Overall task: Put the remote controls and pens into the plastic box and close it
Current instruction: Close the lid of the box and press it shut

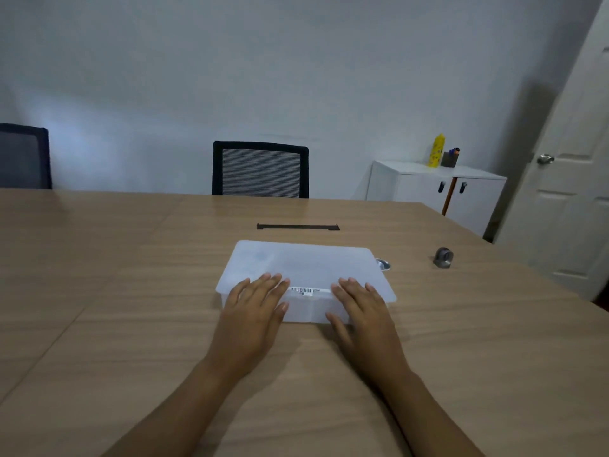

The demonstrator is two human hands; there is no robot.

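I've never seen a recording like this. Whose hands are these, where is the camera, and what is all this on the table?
There is no machine here. A person wears a wide-angle camera on the head, looking forward and down, so you see their own two bare arms reaching out.

The left hand and the right hand lie flat, fingers spread, on the near edge of a cloudy plastic box with its lid on. They press on it rather than grip anything. A barcode label shows between them. What is inside the box cannot be made out.

The box sits on a wooden table. Also on the table are a small grey metal object to the right, another shiny bit peeking out behind the box, and a dark slot farther back. Behind are chairs, a white cabinet and a door.
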